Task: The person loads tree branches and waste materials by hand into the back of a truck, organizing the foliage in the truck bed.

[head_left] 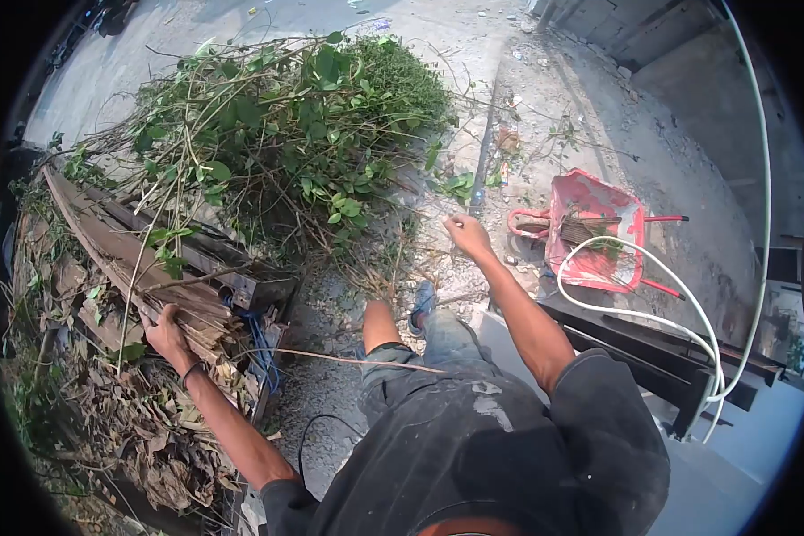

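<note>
My left hand is closed on the lower edge of a long, weathered wooden plank, close to its splintered end. The plank lies over a heap of dry leaves on my left. Out ahead, my right hand is held in the air over the gravel, its fingers curled together; whether something thin is in them, I cannot make out. A big pile of cut green branches lies beyond my left hand, with loose stems hanging over the plank.
A red wheelbarrow with debris in it stands at the right. A pale hose loops down over dark metal bars. Blue cord hangs by the plank's end, and a black cable lies on the gravel near my legs.
</note>
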Available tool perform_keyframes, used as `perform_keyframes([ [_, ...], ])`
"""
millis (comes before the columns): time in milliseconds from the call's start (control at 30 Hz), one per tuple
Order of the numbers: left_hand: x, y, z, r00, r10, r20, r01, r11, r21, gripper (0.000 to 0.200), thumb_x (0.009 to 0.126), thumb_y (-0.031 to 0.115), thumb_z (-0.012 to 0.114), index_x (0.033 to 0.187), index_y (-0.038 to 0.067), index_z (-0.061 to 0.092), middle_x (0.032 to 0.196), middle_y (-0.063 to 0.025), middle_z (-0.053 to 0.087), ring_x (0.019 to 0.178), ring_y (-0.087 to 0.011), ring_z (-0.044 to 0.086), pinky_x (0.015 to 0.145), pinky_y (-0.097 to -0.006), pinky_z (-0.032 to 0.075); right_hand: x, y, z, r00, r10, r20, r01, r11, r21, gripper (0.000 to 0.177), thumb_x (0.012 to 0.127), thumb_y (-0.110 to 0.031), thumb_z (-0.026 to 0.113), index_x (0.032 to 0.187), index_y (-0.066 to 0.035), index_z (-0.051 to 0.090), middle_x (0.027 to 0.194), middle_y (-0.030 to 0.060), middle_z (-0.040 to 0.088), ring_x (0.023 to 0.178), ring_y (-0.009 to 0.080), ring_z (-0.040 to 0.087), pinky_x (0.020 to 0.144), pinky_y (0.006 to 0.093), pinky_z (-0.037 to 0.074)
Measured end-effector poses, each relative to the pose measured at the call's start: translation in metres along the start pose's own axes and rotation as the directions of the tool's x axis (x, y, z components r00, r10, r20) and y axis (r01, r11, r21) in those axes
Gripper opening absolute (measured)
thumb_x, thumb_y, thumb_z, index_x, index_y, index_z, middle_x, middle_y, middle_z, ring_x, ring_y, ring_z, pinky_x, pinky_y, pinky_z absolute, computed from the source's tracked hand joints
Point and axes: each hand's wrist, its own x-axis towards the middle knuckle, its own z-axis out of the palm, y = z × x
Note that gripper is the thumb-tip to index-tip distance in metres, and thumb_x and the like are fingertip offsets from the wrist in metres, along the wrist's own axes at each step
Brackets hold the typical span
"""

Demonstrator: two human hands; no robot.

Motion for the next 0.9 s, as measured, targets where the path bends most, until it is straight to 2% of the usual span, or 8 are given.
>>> perform_keyframes([
  [200,0.005,-0.001,-0.006,0.998,-0.022,0.053,0.017,0.995,0.094,0.056,0.068,0.017,0.067,0.116,-0.007,0.051,0.078,-0.0064,0.058,0.064,-0.0172,0.053,0.061,-0.0296,0.044,-0.051,0.28,-0.023,0.947,0.303,0.105,-0.297,0.952,-0.067,0.038,0.085,-0.039,0.064,0.082,-0.002,0.067,0.064,0.007,0.062,0.054,0.0164,0.058,0.052,0.0322,0.045],
  [333,0.027,-0.034,-0.014,0.998,-0.028,0.051,0.024,0.997,0.076,0.046,0.07,0.017,0.068,0.11,-0.003,0.056,0.081,-0.0063,0.059,0.07,-0.0173,0.055,0.067,-0.0307,0.045,-0.07,0.274,-0.071,0.753,0.604,0.263,-0.556,0.796,-0.238,0.034,0.087,-0.037,0.063,0.082,-0.003,0.067,0.063,0.0072,0.061,0.052,0.0159,0.056,0.045,0.0316,0.043],
  [467,0.047,-0.066,-0.035,0.992,0.02,0.122,-0.041,0.984,0.175,0.041,0.076,0.021,0.069,0.107,-0.005,0.061,0.094,-0.0093,0.062,0.08,-0.0207,0.058,0.075,-0.0306,0.046,-0.01,0.292,-0.09,0.731,0.581,0.357,-0.593,0.8,-0.087,0.037,0.087,-0.039,0.063,0.096,-0.003,0.065,0.068,0.0054,0.063,0.054,0.0155,0.058,0.045,0.0305,0.043],
  [600,0.018,-0.03,-0.03,0.976,-0.189,0.104,0.173,0.975,0.139,0.067,0.081,0.03,0.068,0.133,-0.005,0.044,0.136,-0.0157,0.044,0.111,-0.0224,0.051,0.095,-0.0338,0.039,0.166,0.28,-0.123,0.861,0.376,0.341,-0.326,0.925,-0.197,0.031,0.084,-0.032,0.067,0.083,-0.001,0.066,0.067,0.0053,0.062,0.051,0.0145,0.057,0.047,0.0318,0.045],
  [667,-0.007,-0.004,-0.009,0.991,-0.133,-0.024,0.135,0.978,0.16,0.075,0.084,0.033,0.066,0.143,-0.001,0.033,0.132,-0.0143,0.047,0.11,-0.0216,0.05,0.097,-0.0347,0.038,0.296,0.298,-0.125,0.924,-0.191,0.331,0.321,0.857,-0.403,0.042,0.081,-0.041,0.062,0.096,-0.002,0.069,0.086,0.0207,0.068,0.081,0.0322,0.066,0.075,0.0408,0.049],
  [700,0.007,-0.025,-0.019,0.999,-0.049,-0.003,0.049,0.99,0.134,0.077,0.086,0.038,0.064,0.145,0.004,0.03,0.129,-0.0129,0.05,0.112,-0.0213,0.05,0.097,-0.0339,0.038,0.336,0.233,-0.138,0.969,0.119,0.218,-0.067,0.971,-0.231,0.039,0.081,-0.039,0.062,0.093,-0.002,0.071,0.088,0.0207,0.069,0.081,0.0312,0.066,0.075,0.0402,0.049],
  [800,-0.035,0.044,0.021,0.982,-0.169,-0.08,0.187,0.877,0.443,0.074,0.092,0.046,0.053,0.149,0.01,0.023,0.144,-0.0183,0.037,0.129,-0.0257,0.042,0.103,-0.0347,0.033,0.488,0.142,-0.165,0.935,-0.314,0.168,0.33,0.94,-0.082,0.041,0.085,-0.037,0.063,0.104,-0.001,0.066,0.089,0.0159,0.068,0.078,0.0244,0.066,0.07,0.0343,0.051],
  [900,0.026,-0.037,-0.123,0.974,-0.214,0.079,0.01,0.386,0.922,0.073,0.092,0.052,0.046,0.149,0.013,0.021,0.15,-0.0195,0.026,0.137,-0.0316,0.03,0.108,-0.0381,0.028,0.544,0.061,-0.21,0.936,-0.304,0.176,0.304,0.952,0.031,0.043,0.087,-0.033,0.064,0.114,0.001,0.061,0.094,0.0138,0.068,0.079,0.0182,0.066,0.07,0.0312,0.053],
])
